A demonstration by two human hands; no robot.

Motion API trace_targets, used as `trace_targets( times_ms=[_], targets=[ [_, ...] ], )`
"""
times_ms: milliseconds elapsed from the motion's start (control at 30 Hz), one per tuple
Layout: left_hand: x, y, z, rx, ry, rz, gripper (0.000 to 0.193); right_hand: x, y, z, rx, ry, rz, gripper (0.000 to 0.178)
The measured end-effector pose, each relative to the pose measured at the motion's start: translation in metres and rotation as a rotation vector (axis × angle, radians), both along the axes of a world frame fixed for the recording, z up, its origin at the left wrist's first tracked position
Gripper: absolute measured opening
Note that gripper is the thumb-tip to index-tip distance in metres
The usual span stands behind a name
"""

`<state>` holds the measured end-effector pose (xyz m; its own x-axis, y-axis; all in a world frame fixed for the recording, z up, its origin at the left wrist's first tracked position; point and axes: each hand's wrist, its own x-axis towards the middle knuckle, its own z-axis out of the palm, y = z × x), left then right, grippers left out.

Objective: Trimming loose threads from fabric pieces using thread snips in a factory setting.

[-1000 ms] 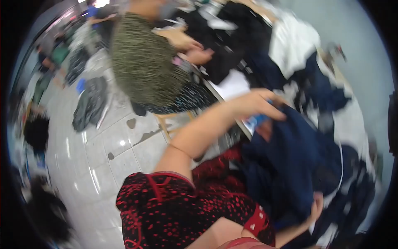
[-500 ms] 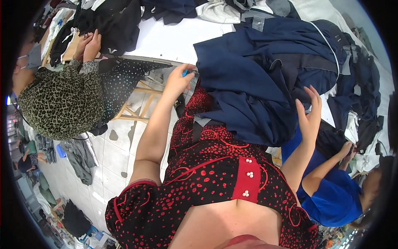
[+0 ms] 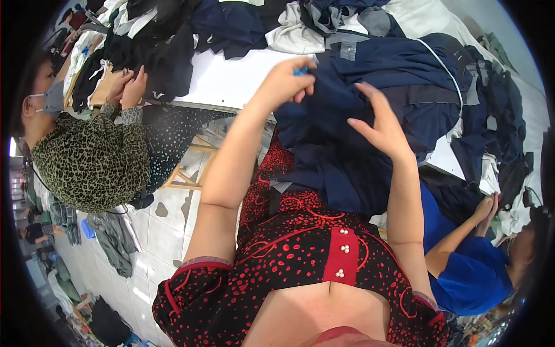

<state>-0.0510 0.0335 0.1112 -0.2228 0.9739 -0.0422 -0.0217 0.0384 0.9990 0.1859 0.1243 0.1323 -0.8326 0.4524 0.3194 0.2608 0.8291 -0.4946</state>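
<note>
A large heap of navy blue cloth, seemingly garments, spills off the table's near edge onto my lap. Over its far left part my left hand is closed around a small blue object, mostly hidden by the fingers, so its kind cannot be told. My right hand hovers at or just over the cloth's middle, thumb and fingers apart, holding nothing that I can see. Between the hands lies a dark, rumpled stretch of the cloth. A grey patch of fabric shows at its near left corner.
A white tabletop shows left of the heap. Black garments and white cloth lie behind. A person in leopard print sits at left, another in blue at right. A white cord crosses the heap.
My left hand has moved right and away from me, over the cloth, still with the blue object. My right hand has moved left, and the navy cloth has shifted and folded.
</note>
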Motion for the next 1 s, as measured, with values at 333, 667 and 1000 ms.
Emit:
trace_targets(
  times_ms=[333, 667, 1000],
  targets=[
    [0.005, -0.076, 0.058, 0.508, 0.15, 0.299, 0.004, 0.047, -0.002, 0.057, 0.024, 0.487, -0.351, 0.038],
    [0.02, -0.14, -0.039, -0.257, 0.489, -0.453, 0.018, 0.138, -0.059, 0.036, -0.332, -0.263, -0.202, 0.022],
    [0.046, -0.076, -0.063, 0.0, 0.737, -0.19, 0.019, 0.043, -0.102, 0.086, -0.382, -0.006, 0.63, 0.028]
  ],
)
